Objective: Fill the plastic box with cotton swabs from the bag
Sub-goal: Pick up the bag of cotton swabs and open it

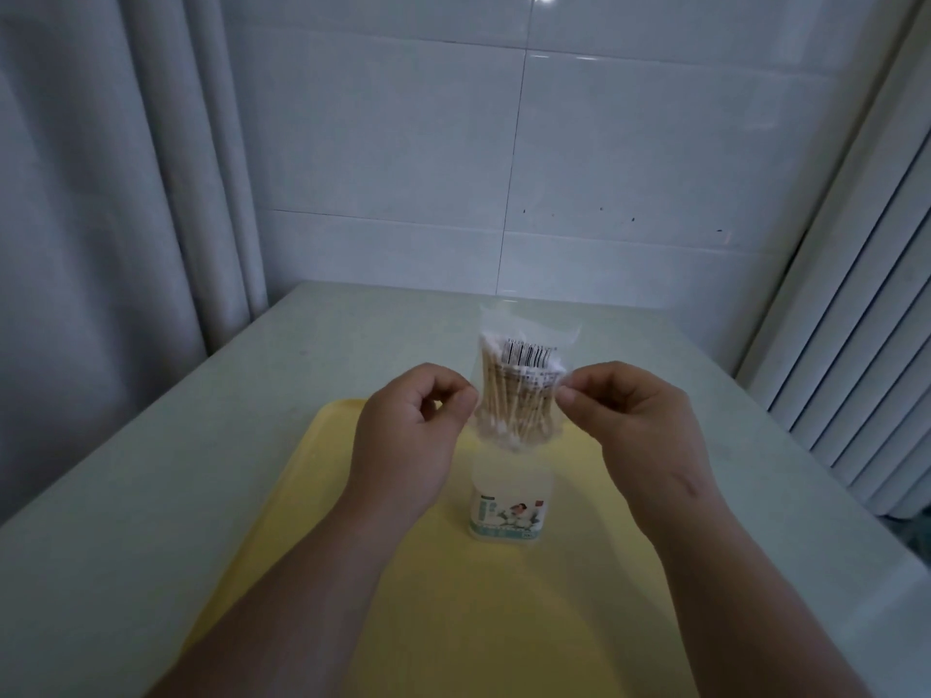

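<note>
A clear plastic bag (521, 385) full of wooden cotton swabs, with a barcode label near its top, hangs upright in the air above the box. My left hand (408, 440) pinches the bag's left edge and my right hand (635, 420) pinches its right edge. Directly under the bag stands the clear plastic box (509, 501) with a printed label on its front, resting on the yellow tray (312, 521). The bag's lower end hides the top of the box, so I cannot tell whether the box has a lid on.
The yellow tray lies on a pale table (151, 471) pushed against a white tiled wall (554, 168). A grey curtain (101, 193) hangs at the left. A white ribbed panel (856, 345) stands at the right.
</note>
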A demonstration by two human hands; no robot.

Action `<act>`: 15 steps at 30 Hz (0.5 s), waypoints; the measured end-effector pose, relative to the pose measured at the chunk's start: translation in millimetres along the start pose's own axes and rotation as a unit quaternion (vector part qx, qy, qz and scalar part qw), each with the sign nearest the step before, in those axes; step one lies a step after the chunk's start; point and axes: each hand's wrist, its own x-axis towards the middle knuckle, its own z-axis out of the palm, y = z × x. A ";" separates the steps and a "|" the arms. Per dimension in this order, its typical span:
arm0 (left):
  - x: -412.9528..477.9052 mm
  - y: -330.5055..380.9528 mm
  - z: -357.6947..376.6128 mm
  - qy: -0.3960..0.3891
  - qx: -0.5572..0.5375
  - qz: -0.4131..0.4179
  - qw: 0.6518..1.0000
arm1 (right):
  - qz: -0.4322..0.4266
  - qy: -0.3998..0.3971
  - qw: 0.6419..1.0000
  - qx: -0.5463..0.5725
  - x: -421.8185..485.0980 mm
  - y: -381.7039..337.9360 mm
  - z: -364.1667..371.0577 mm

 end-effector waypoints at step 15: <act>6.7 -2.1 -2.0 -0.088 -0.415 -0.183 0.887 | 0.002 -0.016 0.997 0.081 -4.0 0.0 9.1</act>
